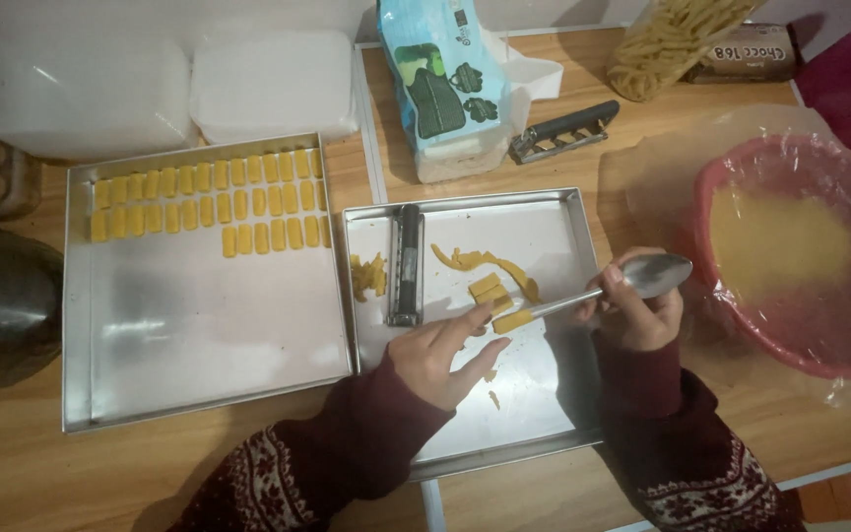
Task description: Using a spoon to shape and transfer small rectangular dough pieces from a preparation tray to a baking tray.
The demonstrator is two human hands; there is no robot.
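On the right tray (pixel 544 394), our right hand (pixel 634 315), closed on the spoon (pixel 632 281), should keep its handle flat under the dough piece (pixel 511 321) while our left hand's (pixel 435 357) loosely open, empty fingers (pixel 473 317) steady it.

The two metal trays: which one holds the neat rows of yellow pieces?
The left tray: three tidy rows of yellow pieces along its far edge. The right tray has only scraps.

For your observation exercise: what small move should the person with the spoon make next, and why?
Probably slide the spoon handle under the dough piece at its tip and lift it. The right hand holds the spoon by its bowl, the left hand fingers steady the piece, and the left tray has open space below its rows.
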